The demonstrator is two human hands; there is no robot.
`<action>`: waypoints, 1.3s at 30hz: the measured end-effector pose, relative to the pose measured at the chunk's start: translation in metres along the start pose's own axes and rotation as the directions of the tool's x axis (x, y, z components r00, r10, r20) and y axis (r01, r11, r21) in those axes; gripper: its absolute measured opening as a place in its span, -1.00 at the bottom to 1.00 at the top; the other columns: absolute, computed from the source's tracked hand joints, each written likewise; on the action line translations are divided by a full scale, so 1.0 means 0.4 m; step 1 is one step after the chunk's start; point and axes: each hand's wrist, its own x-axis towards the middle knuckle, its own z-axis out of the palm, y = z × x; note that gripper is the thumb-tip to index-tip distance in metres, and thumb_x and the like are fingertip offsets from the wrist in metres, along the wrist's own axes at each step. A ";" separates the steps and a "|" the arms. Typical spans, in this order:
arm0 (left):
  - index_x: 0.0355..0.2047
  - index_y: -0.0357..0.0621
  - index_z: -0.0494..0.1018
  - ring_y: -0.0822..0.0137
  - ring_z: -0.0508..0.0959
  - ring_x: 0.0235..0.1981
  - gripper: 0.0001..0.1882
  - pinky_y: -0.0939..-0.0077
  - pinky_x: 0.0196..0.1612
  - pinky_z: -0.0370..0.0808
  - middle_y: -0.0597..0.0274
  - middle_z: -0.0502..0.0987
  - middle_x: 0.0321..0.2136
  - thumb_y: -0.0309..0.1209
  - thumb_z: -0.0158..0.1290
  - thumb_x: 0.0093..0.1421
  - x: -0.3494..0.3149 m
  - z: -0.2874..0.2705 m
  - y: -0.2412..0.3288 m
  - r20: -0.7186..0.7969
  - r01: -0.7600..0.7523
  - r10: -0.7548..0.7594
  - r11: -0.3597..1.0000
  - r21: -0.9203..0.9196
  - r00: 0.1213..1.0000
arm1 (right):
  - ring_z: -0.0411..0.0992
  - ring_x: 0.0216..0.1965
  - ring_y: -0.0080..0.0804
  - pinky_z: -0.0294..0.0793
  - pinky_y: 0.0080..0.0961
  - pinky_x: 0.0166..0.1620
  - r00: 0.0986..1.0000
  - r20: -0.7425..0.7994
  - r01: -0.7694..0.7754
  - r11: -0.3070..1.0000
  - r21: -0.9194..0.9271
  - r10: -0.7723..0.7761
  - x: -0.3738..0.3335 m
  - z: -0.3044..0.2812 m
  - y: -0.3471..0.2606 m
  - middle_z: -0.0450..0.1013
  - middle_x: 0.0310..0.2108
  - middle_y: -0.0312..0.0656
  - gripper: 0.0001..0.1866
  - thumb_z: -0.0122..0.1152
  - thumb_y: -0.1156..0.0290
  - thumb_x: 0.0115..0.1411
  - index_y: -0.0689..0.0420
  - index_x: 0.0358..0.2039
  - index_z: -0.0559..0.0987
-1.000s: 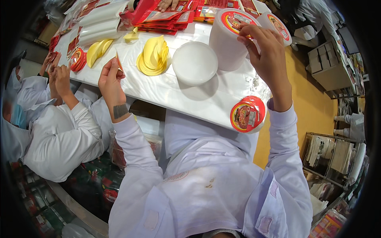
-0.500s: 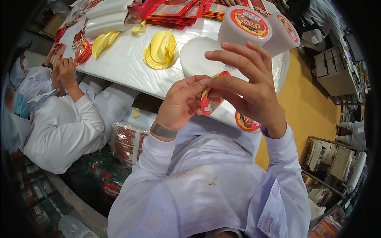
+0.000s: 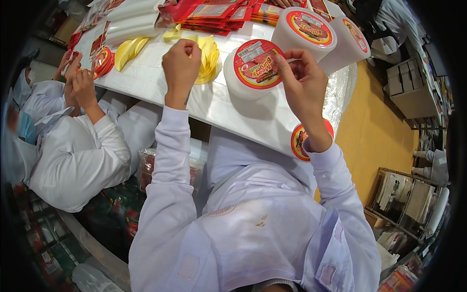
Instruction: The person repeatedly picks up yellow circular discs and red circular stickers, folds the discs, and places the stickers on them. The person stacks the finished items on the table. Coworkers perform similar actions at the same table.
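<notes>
A round red-and-yellow label [image 3: 258, 64] lies on the end of a white cylindrical pack [image 3: 242, 90] on the table. My right hand [image 3: 307, 80] is at the label's right edge, thumb and fingertips closed on the rim. My left hand [image 3: 182, 69] is over the table with its fingers curled in. It is beside a fanned pile of yellow peeled backing papers [image 3: 209, 58]; whatever it holds, if anything, is hidden. Another round label [image 3: 300, 141] is at the near table edge, partly behind my right wrist.
Two more labelled white cylinders [image 3: 304, 36] [image 3: 351, 39] stand at the far right. Red printed pouches [image 3: 214, 17] are piled at the back, beside white rolls [image 3: 131, 22]. On the left, a co-worker's hands [image 3: 82, 85] are near a stack of round labels [image 3: 103, 62].
The label was between both hands in the air; now it is on the white cylinder. My left hand has moved left to the yellow papers, and my right hand has dropped to the label's edge.
</notes>
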 end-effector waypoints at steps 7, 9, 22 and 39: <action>-0.22 -0.25 0.66 0.35 0.65 -0.47 -0.76 0.48 -0.30 0.57 0.12 0.70 -0.42 -0.31 0.19 0.27 -0.042 0.027 -0.010 0.006 -0.009 0.009 1.000 -0.001 1.000 | 0.56 -0.54 -0.28 0.49 -0.33 -0.47 0.979 0.106 0.205 0.820 -0.535 -0.176 -0.016 0.044 0.028 0.59 -0.49 -0.24 -0.64 0.50 0.16 0.11 0.08 -0.21 0.59; -0.22 -0.24 0.67 0.48 0.52 -0.56 -0.76 0.53 -0.38 0.51 0.21 0.68 -0.45 -0.31 0.19 0.28 -0.055 0.004 0.004 -0.095 -0.032 0.030 0.999 -0.018 0.995 | 0.53 -0.50 -0.31 0.48 -0.36 -0.47 0.940 0.131 0.319 0.677 -0.664 -0.314 -0.014 0.047 0.030 0.57 -0.46 -0.26 -0.60 0.52 0.12 0.07 0.06 -0.20 0.59; -0.25 0.00 0.62 0.25 0.56 -0.08 -0.70 0.28 0.04 0.48 0.33 0.58 -0.13 -0.18 0.37 0.05 -0.503 0.057 0.328 0.259 -0.536 0.722 0.664 -0.521 0.642 | 0.44 -0.26 -0.46 0.30 -0.41 -0.19 0.711 0.517 0.684 0.641 -0.349 -0.477 -0.037 -0.021 0.014 0.57 -0.35 -0.50 -0.85 0.51 0.34 -0.04 -0.05 -0.44 0.68; -0.14 -0.27 0.62 0.27 0.66 -0.27 -0.79 0.49 -0.13 0.56 0.15 0.69 -0.28 -0.51 0.27 0.20 -0.378 0.046 0.325 -0.003 -0.366 0.415 0.799 -0.477 0.910 | 0.56 -0.11 -0.39 0.32 -0.29 0.03 0.816 0.243 0.539 0.539 -0.647 -0.524 0.129 -0.200 -0.023 0.63 -0.22 -0.39 -0.75 0.39 0.39 0.16 -0.05 -0.14 0.59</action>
